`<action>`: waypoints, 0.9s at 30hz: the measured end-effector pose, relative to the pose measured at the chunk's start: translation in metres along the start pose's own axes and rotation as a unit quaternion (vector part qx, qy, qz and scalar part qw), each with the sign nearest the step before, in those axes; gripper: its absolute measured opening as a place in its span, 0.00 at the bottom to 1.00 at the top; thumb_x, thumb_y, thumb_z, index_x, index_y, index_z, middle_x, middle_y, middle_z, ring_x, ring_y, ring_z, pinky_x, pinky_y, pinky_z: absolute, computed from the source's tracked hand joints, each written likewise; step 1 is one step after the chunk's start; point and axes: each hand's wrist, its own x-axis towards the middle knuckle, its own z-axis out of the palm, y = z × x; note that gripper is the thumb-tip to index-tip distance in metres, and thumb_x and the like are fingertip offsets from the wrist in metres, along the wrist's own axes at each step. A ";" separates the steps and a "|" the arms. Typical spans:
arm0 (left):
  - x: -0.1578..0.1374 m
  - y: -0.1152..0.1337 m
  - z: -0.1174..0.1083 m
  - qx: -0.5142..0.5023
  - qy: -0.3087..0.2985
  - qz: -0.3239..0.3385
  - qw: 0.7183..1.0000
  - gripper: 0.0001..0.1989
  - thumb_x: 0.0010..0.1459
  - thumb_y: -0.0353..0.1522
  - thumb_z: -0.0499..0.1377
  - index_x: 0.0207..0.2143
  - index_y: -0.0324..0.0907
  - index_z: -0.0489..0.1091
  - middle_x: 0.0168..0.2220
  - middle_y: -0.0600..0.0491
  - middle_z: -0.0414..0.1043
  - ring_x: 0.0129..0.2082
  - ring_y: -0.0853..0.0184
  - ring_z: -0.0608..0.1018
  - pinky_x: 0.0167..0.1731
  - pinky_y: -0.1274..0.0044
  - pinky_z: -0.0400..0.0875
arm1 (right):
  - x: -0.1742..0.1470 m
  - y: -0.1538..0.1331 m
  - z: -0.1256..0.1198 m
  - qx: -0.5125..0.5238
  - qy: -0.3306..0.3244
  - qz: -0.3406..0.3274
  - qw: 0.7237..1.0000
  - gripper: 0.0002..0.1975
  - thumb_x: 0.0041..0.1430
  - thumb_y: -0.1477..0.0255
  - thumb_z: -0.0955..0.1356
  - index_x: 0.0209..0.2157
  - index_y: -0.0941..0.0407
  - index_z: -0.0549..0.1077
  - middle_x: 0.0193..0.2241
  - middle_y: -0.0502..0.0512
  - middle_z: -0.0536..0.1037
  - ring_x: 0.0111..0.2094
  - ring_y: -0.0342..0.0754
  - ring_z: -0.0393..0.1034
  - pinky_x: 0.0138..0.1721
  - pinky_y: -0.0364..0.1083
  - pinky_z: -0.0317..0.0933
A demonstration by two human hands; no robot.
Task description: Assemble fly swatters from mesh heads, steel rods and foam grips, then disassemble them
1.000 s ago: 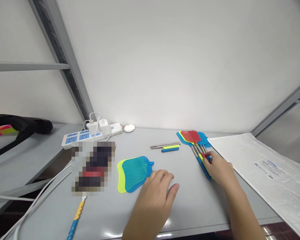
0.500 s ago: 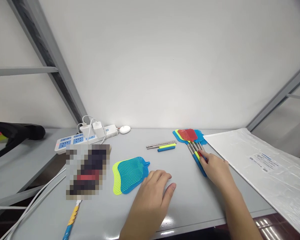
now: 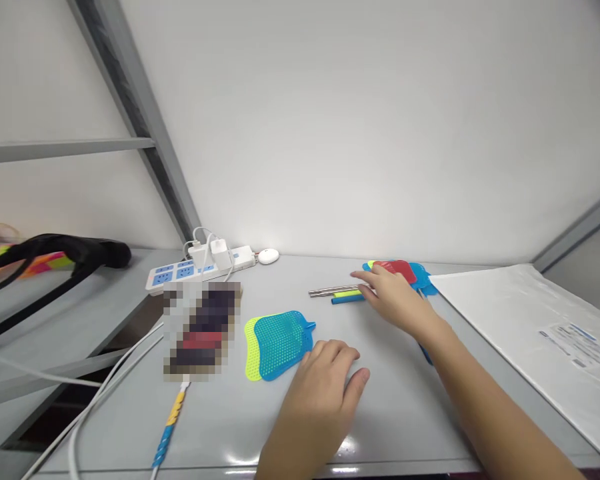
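My left hand rests on the grey tabletop with its fingers apart, just right of a blue fly swatter head. Under that one lies a yellow-green swatter head. My right hand is open over the right ends of two thin metal rods, a yellow-green tube and a blue tube. Behind this hand lies a pile of fly swatters, with a red swatter head on top and blue swatter heads below. The wrist and forearm cover most of their handles.
A white power strip with plugged-in chargers stands at the back left, beside a white oval device. A pixelated phone-like item trails a cable. A white packet covers the right side. Metal posts frame the table.
My right hand has let go of the swatter handles and moved left and back to the rods and tubes. My left hand stays beside the swatter heads. The view has shifted.
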 end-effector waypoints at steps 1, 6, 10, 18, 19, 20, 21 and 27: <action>0.000 0.000 0.001 0.003 0.002 0.001 1.000 0.10 0.67 0.34 0.51 0.45 0.47 0.70 0.45 0.53 0.71 0.47 0.60 0.69 0.48 0.67 0.64 | 0.013 -0.004 0.003 0.009 -0.022 -0.024 0.999 0.19 0.68 0.67 0.57 0.55 0.47 0.71 0.44 0.57 0.73 0.42 0.53 0.69 0.43 0.48 0.57; -0.002 -0.005 0.007 0.024 0.026 0.022 0.999 0.09 0.67 0.34 0.51 0.43 0.46 0.69 0.43 0.52 0.71 0.45 0.60 0.69 0.47 0.67 0.64 | 0.070 -0.002 0.028 0.039 -0.098 -0.095 0.990 0.14 0.64 0.69 0.62 0.42 0.49 0.79 0.41 0.54 0.75 0.36 0.48 0.71 0.38 0.44 0.59; 0.000 -0.009 0.010 0.030 0.027 0.033 0.999 0.09 0.66 0.34 0.51 0.44 0.45 0.69 0.43 0.51 0.71 0.45 0.59 0.70 0.46 0.68 0.65 | 0.091 0.007 0.038 0.061 -0.136 -0.139 0.979 0.10 0.60 0.69 0.65 0.35 0.50 0.80 0.38 0.53 0.75 0.34 0.47 0.70 0.37 0.43 0.60; 0.014 0.006 -0.005 0.131 -0.019 0.000 0.991 0.08 0.64 0.36 0.53 0.41 0.43 0.70 0.44 0.48 0.71 0.45 0.55 0.70 0.42 0.64 0.68 | 0.093 0.014 0.035 0.099 -0.183 -0.191 0.959 0.11 0.60 0.68 0.64 0.35 0.49 0.79 0.38 0.51 0.76 0.33 0.46 0.70 0.36 0.43 0.61; 0.018 0.009 -0.005 0.158 -0.015 -0.001 0.987 0.09 0.64 0.36 0.53 0.41 0.43 0.70 0.44 0.47 0.71 0.46 0.54 0.70 0.41 0.63 0.68 | 0.093 0.014 0.036 0.101 -0.186 -0.200 0.957 0.10 0.60 0.67 0.64 0.35 0.49 0.79 0.38 0.51 0.76 0.32 0.46 0.69 0.35 0.43 0.61; 0.023 0.012 -0.004 0.184 -0.006 0.000 0.983 0.09 0.64 0.37 0.54 0.41 0.42 0.69 0.44 0.47 0.71 0.46 0.53 0.70 0.41 0.62 0.68 | 0.094 0.013 0.036 0.101 -0.187 -0.208 0.955 0.10 0.59 0.67 0.65 0.35 0.49 0.79 0.37 0.51 0.76 0.32 0.45 0.69 0.35 0.42 0.61; 0.028 0.014 -0.002 0.209 0.008 0.003 0.978 0.10 0.64 0.38 0.54 0.42 0.42 0.69 0.44 0.46 0.71 0.47 0.52 0.70 0.42 0.62 0.68 | 0.094 0.013 0.038 0.101 -0.186 -0.216 0.953 0.09 0.59 0.67 0.65 0.34 0.50 0.79 0.36 0.51 0.76 0.32 0.45 0.69 0.34 0.42 0.60; 0.058 0.007 0.025 0.318 0.027 0.018 0.948 0.24 0.63 0.41 0.55 0.56 0.36 0.62 0.60 0.38 0.63 0.61 0.49 0.59 0.52 0.58 0.62 | 0.098 0.009 0.048 0.087 -0.166 -0.244 0.952 0.06 0.57 0.70 0.65 0.31 0.54 0.74 0.32 0.52 0.75 0.30 0.46 0.68 0.32 0.43 0.59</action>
